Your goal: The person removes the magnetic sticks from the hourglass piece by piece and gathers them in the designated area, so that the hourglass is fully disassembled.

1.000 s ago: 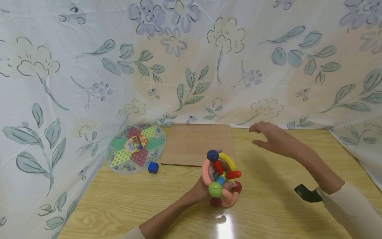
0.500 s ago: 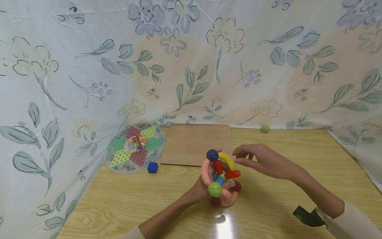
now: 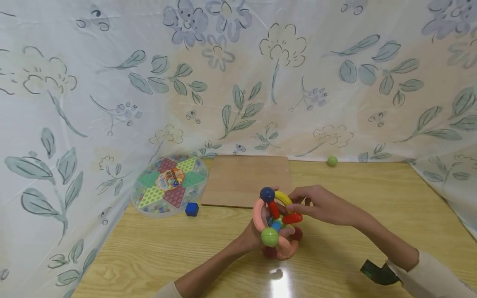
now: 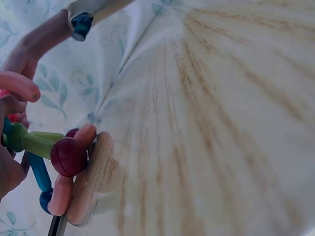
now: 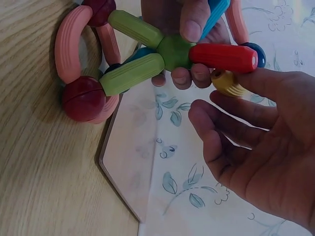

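Note:
My left hand (image 3: 249, 239) holds a toy built from magnetic rods and balls, with its fingers around the green hub ball (image 5: 175, 52). The structure has a navy ball (image 3: 267, 194), a light green ball (image 3: 270, 237), pink curved rods (image 3: 258, 215) and dark red balls (image 4: 68, 156). A red straight rod (image 5: 224, 57) sticks out from the hub, its outer end bare. At the toy's right side, my right hand (image 3: 324, 205) pinches the yellow curved rod (image 3: 282, 197) near its lower end, between thumb and index finger. The yellow rod's other end meets the navy ball.
A loose green ball (image 3: 332, 161) lies at the table's back edge, by the floral cloth (image 3: 238, 74). A wooden board (image 3: 242, 178) lies behind the toy. Further left are a round Chinese checkers set (image 3: 149, 179) and a blue cube (image 3: 191, 209).
My right hand has come from the back of the table, leftward and nearer, to the yellow rod. The green ball at the back has come into view. My left hand holds still.

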The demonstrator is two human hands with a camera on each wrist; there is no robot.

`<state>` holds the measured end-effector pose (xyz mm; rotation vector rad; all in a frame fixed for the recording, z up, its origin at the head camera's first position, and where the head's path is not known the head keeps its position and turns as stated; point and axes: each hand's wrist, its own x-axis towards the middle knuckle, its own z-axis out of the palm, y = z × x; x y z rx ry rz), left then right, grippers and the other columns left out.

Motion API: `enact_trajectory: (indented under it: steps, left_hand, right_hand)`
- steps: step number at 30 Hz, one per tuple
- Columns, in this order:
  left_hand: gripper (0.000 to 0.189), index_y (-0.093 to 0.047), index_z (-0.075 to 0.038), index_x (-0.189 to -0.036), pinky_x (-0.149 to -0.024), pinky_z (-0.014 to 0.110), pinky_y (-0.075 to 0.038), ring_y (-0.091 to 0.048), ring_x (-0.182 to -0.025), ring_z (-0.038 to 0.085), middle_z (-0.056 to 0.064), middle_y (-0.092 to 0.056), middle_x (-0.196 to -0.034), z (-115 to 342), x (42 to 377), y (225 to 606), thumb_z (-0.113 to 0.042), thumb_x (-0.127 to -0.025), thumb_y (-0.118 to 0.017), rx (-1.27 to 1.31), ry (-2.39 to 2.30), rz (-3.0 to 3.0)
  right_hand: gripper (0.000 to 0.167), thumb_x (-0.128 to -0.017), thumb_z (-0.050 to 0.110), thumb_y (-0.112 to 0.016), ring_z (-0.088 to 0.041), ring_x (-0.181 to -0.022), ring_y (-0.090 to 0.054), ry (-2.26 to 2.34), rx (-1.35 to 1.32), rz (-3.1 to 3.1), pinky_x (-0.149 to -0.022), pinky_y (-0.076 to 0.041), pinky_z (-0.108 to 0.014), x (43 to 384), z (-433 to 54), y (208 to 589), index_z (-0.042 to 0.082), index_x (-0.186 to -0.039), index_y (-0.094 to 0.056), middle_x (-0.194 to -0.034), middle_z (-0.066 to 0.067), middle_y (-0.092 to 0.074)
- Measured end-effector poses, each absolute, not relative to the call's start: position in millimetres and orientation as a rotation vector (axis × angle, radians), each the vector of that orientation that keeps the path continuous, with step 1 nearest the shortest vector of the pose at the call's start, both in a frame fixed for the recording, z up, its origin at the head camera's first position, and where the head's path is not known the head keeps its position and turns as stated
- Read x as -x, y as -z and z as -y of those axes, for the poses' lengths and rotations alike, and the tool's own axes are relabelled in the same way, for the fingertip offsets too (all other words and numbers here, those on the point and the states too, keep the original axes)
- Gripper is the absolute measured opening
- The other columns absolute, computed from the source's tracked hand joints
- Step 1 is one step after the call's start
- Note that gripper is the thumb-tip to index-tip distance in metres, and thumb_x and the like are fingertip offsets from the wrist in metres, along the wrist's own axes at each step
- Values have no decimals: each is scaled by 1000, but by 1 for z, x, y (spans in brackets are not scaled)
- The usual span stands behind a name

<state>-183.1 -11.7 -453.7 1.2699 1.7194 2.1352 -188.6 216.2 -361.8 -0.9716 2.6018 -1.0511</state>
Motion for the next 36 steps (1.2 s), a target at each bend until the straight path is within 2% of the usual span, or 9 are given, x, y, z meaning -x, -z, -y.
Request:
enact_trajectory:
  steps: [3, 7, 10, 17, 20, 23, 27, 32, 36]
  left_hand:
    - [69, -37, -6, -148, -104, 25, -53, -61, -115, 5, 35, -59, -119, 11, 182, 454, -1, -91, -74, -1272, -2119, -1776]
    - [54, -43, 1, -133, -103, 24, -53, -62, -113, 3, 32, -61, -116, 12, 181, 451, -3, -88, -73, -1256, -2087, -1831]
    - [53, -41, 2, -131, -105, 26, -53, -62, -113, 5, 32, -61, -114, 11, 181, 450, -3, -88, -72, -1256, -2078, -1832]
    - [43, -50, 6, -121, -106, 26, -53, -63, -115, 6, 32, -61, -114, 12, 180, 449, -2, -87, -74, -1257, -2093, -1832]
    - [42, -49, 7, -120, -109, 32, -54, -64, -118, 14, 32, -61, -114, 10, 181, 449, 0, -87, -74, -1286, -2095, -1824]
    - [42, -49, 5, -121, -109, 32, -54, -65, -118, 20, 30, -62, -115, 10, 181, 449, -1, -88, -74, -1288, -2080, -1843]
    - [44, -48, 4, -122, -109, 31, -53, -65, -117, 25, 28, -60, -115, 11, 181, 450, -3, -88, -74, -1298, -2070, -1862]
    - [44, -47, 7, -122, -110, 35, -54, -63, -120, 36, 30, -60, -114, 11, 181, 452, 2, -88, -74, -1329, -2109, -1816]
    - [44, -46, 8, -122, -111, 37, -54, -66, -122, 30, 30, -60, -114, 9, 181, 453, 3, -88, -73, -1335, -2128, -1792]
  right_hand:
    - [20, -100, 25, -71, -4, -86, -67, 1047, 951, -2650, -72, -57, -23, 188, -214, 359, 10, -113, -74, -99, 4, -77]
    - [17, -96, 22, -76, -3, -80, -65, 1053, 915, -2758, -70, -56, -22, 189, -213, 354, 11, -109, -72, -92, 5, -74]
    - [15, -93, 19, -80, -1, -78, -62, 1056, 919, -2843, -68, -55, -21, 190, -213, 352, 13, -105, -72, -89, 7, -71]
    - [20, -81, 12, -90, 3, -70, -53, 940, 1078, -3121, -62, -50, -19, 190, -213, 350, 15, -91, -72, -78, 12, -67]
    - [25, -76, 12, -93, 2, -69, -51, 829, 1126, -3272, -61, -49, -19, 192, -214, 347, 13, -87, -70, -74, 11, -65]
    - [31, -73, 12, -95, -1, -69, -52, 735, 1152, -3361, -59, -48, -19, 196, -217, 345, 12, -86, -68, -75, 7, -65]
    - [36, -73, 13, -96, -4, -67, -50, 645, 1109, -3419, -57, -45, -19, 201, -226, 342, 11, -88, -62, -74, 5, -62]
    - [35, -80, 14, -91, -10, -64, -46, 559, 878, -3433, -54, -40, -21, 209, -250, 341, 9, -97, -61, -73, 1, -60]
    - [32, -88, 16, -84, -14, -63, -48, 477, 655, -3354, -54, -38, -25, 224, -275, 348, 5, -106, -61, -77, -5, -63]
